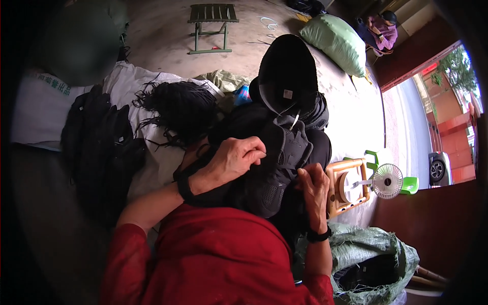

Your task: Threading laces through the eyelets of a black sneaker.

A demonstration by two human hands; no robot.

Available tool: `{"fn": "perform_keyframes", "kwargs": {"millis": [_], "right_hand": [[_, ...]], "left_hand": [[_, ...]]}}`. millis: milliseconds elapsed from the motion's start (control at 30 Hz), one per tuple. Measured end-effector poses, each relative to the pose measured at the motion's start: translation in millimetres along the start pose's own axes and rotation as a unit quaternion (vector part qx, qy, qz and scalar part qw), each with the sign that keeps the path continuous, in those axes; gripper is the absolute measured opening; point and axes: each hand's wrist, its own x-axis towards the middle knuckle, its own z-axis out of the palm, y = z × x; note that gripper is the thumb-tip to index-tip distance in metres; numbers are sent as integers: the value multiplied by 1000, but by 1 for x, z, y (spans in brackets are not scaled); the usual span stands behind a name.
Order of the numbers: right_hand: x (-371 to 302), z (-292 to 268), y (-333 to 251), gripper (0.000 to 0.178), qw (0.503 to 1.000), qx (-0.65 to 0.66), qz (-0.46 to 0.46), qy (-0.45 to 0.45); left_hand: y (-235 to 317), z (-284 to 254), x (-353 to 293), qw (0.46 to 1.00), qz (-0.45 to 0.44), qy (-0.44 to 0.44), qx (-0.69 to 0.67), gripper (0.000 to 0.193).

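black backpack [284, 152] with small white label, fingers of both hands clenched on it

Black backpack [284, 152]: matt woven cloth, mesh padding on back panel. Cord bundle [180, 109]: matt black string. Sack [373, 254]: coarse green woven plastic. Small fan [387, 180]: smooth white plastic. Folding stool [212, 15]: green slatted, matt. Floor [162, 35]: rough concrete.

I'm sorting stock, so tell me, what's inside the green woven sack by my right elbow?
The green woven sack gapes open and dark black material shows inside. What kind of items they are, and anything lower down, is hidden by the folded rim.
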Motion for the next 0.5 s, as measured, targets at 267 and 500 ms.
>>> {"fn": "perform_keyframes", "kwargs": {"millis": [267,500], "right_hand": [[-2,-3,0,23,1000,-2,-12,-14],[0,-4,7,23,1000,12,3,-13]], "left_hand": [[5,15,7,987,102,3,123,4],[15,25,8,905,227,24,359,10]]}}
